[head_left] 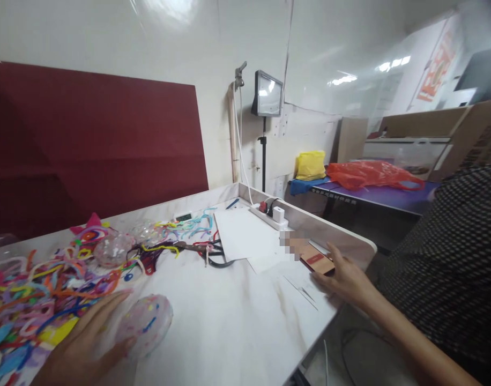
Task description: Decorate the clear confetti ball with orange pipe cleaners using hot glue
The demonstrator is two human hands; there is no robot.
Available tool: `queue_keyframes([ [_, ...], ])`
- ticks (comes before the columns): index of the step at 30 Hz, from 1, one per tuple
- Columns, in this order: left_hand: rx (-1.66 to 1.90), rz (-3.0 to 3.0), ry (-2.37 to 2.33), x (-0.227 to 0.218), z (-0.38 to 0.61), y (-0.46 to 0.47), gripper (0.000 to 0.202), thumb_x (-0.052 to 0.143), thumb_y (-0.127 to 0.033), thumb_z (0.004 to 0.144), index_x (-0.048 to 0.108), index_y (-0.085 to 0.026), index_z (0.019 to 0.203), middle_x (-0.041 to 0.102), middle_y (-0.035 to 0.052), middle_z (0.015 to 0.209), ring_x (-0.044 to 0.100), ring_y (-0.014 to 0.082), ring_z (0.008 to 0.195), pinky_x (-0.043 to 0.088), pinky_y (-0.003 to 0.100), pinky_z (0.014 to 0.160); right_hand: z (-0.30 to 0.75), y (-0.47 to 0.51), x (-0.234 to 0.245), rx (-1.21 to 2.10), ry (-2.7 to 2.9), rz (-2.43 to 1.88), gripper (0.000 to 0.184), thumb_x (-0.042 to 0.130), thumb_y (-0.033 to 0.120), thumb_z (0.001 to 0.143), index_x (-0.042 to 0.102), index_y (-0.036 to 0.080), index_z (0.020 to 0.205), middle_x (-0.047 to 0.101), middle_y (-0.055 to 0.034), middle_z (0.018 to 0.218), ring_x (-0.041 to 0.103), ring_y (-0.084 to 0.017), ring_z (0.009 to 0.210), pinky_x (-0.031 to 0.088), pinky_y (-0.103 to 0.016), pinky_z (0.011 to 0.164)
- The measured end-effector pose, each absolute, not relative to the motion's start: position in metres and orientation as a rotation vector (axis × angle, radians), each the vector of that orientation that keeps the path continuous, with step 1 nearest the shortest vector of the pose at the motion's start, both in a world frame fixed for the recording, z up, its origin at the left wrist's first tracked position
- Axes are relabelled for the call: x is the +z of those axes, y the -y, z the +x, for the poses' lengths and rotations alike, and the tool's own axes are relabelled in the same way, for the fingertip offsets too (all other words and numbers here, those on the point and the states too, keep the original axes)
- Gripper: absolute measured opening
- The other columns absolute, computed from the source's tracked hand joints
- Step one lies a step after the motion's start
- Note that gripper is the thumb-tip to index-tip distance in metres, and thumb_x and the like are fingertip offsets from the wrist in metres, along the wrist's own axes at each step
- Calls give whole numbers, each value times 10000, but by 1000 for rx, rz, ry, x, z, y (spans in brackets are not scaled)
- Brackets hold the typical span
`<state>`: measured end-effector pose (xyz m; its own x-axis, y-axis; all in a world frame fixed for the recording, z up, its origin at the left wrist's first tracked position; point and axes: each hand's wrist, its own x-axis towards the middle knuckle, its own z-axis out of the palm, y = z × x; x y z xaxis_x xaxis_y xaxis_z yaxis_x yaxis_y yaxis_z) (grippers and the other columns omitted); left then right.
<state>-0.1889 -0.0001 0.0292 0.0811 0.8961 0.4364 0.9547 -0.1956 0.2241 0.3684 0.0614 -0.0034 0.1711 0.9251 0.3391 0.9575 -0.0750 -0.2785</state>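
My left hand (90, 335) cups the left side of a clear ball (149, 324) with small coloured bits in or on it. The thumb overlaps the ball's lower left and the fingers curve along its upper left; the hand is slightly smeared. At the table's right side, my right hand (346, 279) has thumb and forefinger around the near end of a flat brown case (318, 261) with a dark red patch. Part of that case's far end is pixelated. Below it lie thin needle-like pieces (305, 292). White sheets (245, 233) lie left of it.
Many coloured pipe cleaners (68, 273) cover the table's left side. Dark-handled scissors (217, 252) lie mid-table. A power strip (269, 214) sits by the raised rim (329, 222). Behind stands a lamp (268, 94). At right is a person in dark patterned clothing (442, 257).
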Motion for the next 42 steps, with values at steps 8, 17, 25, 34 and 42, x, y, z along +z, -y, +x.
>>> queue_keyframes([
  [8, -863, -2412, 2029, 20, -182, 14, 794, 685, -579, 704, 460, -182, 1354, 499, 149, 1414, 478, 351, 1283, 418, 443, 1049, 293, -39, 12, 30, 1957, -1432, 431, 525, 445, 829, 595, 188, 1169, 656, -161, 1130, 603, -325, 1033, 459, -450, 904],
  [17, -1004, -2417, 2058, 13, -161, 23, 931, 775, -488, 605, 417, -136, 1389, 455, 196, 1436, 432, 392, 1309, 376, 541, 1067, 121, -34, 59, 744, 2510, -939, 559, 601, 320, 824, 509, 95, 1328, 569, -184, 1295, 534, -299, 1180, 421, -428, 1007],
  [25, -1103, -2223, 2165, 0, -151, 20, 946, 747, -411, 623, 326, -129, 1422, 477, 193, 1412, 469, 377, 1282, 440, 514, 1030, 40, -62, 39, 787, 2614, -753, 1139, 853, 364, 570, 246, 56, 1483, 359, -255, 1466, 368, -378, 1325, 303, -475, 1092],
  [34, -1333, -2446, 1949, -5, -138, 29, 942, 760, -282, 628, 265, -217, 1427, 494, 138, 1386, 506, 318, 1251, 445, 471, 1026, 82, -53, 38, 771, 2528, -672, 1126, 861, 253, 558, 234, 88, 1479, 418, -203, 1424, 416, -298, 1285, 344, -385, 1079],
  [42, -1227, -2724, 1816, -2, -110, 41, 871, 707, -112, 677, 288, -337, 1405, 476, 50, 1413, 487, 265, 1268, 424, 423, 1057, 129, -35, 30, 681, 2529, -743, 1019, 840, 339, 580, 347, 86, 1435, 445, -233, 1401, 437, -348, 1273, 365, -458, 1059],
])
